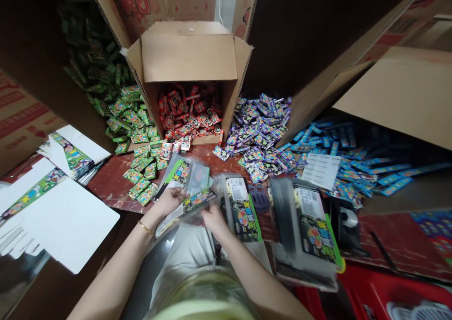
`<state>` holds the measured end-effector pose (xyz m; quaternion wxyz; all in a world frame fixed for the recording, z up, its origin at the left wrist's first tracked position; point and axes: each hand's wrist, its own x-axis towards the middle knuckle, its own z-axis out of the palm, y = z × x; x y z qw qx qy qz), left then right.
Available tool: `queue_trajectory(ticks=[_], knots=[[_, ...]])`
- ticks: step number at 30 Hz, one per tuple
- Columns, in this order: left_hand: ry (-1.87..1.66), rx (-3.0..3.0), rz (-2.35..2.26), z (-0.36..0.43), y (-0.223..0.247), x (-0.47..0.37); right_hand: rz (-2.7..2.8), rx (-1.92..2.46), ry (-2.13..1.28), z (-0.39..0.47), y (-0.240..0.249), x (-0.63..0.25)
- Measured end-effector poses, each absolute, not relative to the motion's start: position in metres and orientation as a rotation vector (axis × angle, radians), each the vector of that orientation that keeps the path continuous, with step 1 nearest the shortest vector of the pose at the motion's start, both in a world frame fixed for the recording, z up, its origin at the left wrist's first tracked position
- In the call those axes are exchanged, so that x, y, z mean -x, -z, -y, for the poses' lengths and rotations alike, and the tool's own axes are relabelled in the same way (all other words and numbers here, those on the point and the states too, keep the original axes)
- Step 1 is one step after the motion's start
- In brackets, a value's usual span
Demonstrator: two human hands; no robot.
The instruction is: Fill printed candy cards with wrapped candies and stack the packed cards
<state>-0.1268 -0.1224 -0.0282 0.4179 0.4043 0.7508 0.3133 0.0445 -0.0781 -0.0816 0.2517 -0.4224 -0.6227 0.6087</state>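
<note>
My left hand [171, 201] is closed on a clear printed plastic bag [198, 198] with a black, green and yellow label, held tilted over my lap. My right hand [213, 216] grips the lower right edge of the same bag; its fingertips are partly hidden. Just beyond my left hand, another printed bag [181, 171] lies on the dark red table. To the right of my right hand rests a stack of similar bags [243, 216], and a thicker stack of bags [314, 237] lies farther right.
Green packets [141, 164], red packets [190, 115], purple packets [259, 131] and blue packets [370, 169] lie in heaps. An open cardboard box [189, 56] surrounds the red ones. White printed cards [83, 221] are piled at left. A label sheet [321, 170] rests by the blue heap.
</note>
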Motion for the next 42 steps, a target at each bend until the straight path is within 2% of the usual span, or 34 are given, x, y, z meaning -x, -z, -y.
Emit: queue_trajectory(ticks=[5, 8, 10, 12, 14, 16, 19, 23, 26, 30, 37, 42], knots=[[-0.981, -1.186, -2.067, 0.136, -0.013, 0.137, 1.238, 1.196, -1.727, 0.042, 0.049, -0.068], [-1.057, -1.557, -2.163, 0.139, -0.033, 0.141, 1.017, 1.012, -2.162, 0.009, 0.021, -0.085], [-0.932, -1.952, -2.132, 0.139, -0.038, 0.143, 0.983, 0.807, -2.463, -0.009, 0.006, -0.095], [-0.718, -2.328, -1.986, 0.137, -0.036, 0.143, 1.042, 0.709, -2.609, -0.021, 0.000, -0.102], [-0.566, -2.564, -1.861, 0.132, -0.027, 0.140, 1.157, 0.744, -2.602, -0.025, 0.002, -0.104], [-0.576, -2.632, -1.813, 0.127, -0.015, 0.134, 1.257, 0.822, -2.502, -0.021, 0.010, -0.103], [-0.849, -2.362, -1.875, 0.123, 0.002, 0.119, 1.239, 0.960, -2.306, -0.009, 0.022, -0.101], [-1.172, -1.456, -1.994, 0.128, 0.010, 0.098, 1.065, 0.952, -2.169, 0.002, 0.026, -0.106], [-1.122, -1.123, -1.738, 0.134, 0.010, 0.084, 1.021, 0.928, -2.139, 0.007, 0.026, -0.113], [-0.951, -0.990, -1.416, 0.142, 0.006, 0.063, 1.008, 1.074, -1.963, 0.029, 0.034, -0.121], [-0.927, -1.006, -1.422, 0.147, 0.002, 0.032, 0.896, 1.122, -2.021, 0.074, 0.035, -0.145], [-0.790, -1.040, -1.400, 0.153, 0.006, 0.036, 0.902, 1.293, -1.851, 0.042, 0.027, -0.195]])
